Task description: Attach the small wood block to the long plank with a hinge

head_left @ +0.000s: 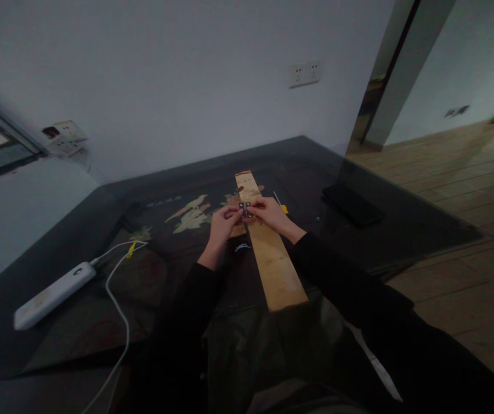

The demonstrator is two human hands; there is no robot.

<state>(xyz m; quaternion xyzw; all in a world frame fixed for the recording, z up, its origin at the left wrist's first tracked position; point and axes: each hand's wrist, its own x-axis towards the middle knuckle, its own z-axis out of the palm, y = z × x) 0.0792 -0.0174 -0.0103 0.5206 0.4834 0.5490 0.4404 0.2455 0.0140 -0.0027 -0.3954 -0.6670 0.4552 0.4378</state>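
Observation:
My left hand (226,226) and my right hand (273,214) meet over a long wooden board (275,261). Between their fingertips is a small dark metal hinge (245,209) with holes in its leaves. Both hands pinch it, one from each side. Whether the hinge touches the board I cannot tell. Under my left hand shows part of a shorter wooden piece (238,230), mostly covered. Several thin screws (242,247) lie in a small pile left of the board. Just beyond my right hand rests a screwdriver with a yellow handle (284,209).
A white power strip (54,294) lies on the dark table (177,241) at the left, its white cable (119,307) running off the front edge. A flat black object (352,204) sits at the right. The wall (195,86) stands behind the table.

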